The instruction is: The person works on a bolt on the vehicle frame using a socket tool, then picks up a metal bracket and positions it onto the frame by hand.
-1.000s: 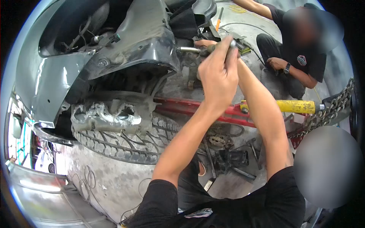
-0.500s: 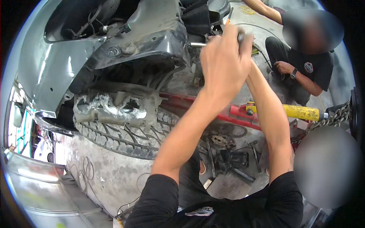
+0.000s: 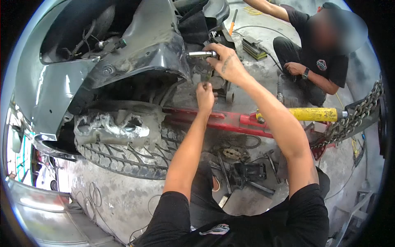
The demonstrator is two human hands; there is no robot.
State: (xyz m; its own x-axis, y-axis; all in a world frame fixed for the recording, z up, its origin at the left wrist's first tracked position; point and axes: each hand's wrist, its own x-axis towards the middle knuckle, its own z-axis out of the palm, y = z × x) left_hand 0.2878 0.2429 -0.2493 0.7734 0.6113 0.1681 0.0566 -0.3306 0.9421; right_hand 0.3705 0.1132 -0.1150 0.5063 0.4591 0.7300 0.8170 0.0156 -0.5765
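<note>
My right hand [image 3: 227, 62] is closed around the end of a chrome socket wrench [image 3: 200, 54], its shiny shaft pointing left to the edge of the grey car body panel [image 3: 160, 53]. Where the tool's far end seats is hidden behind that panel. Lower and nearer to me, my left hand [image 3: 205, 98] is curled closed above the red jack arm [image 3: 218, 119]. Whatever its fingers may hold is too small to make out. Dark metal parts [image 3: 220, 84] lie just beyond this hand.
A tyre [image 3: 123, 160] lies under the torn liner [image 3: 111, 123]. The yellow cylinder [image 3: 314, 114] and chain [image 3: 349, 115] are at right. A co-worker [image 3: 325, 70] crouches at upper right. Loose metal parts [image 3: 249, 173] sit on the floor before me.
My hands, overlapping before, have come apart. The left one has dropped toward me, and the right is now plainly seen on the chrome wrench. The view has shifted slightly.
</note>
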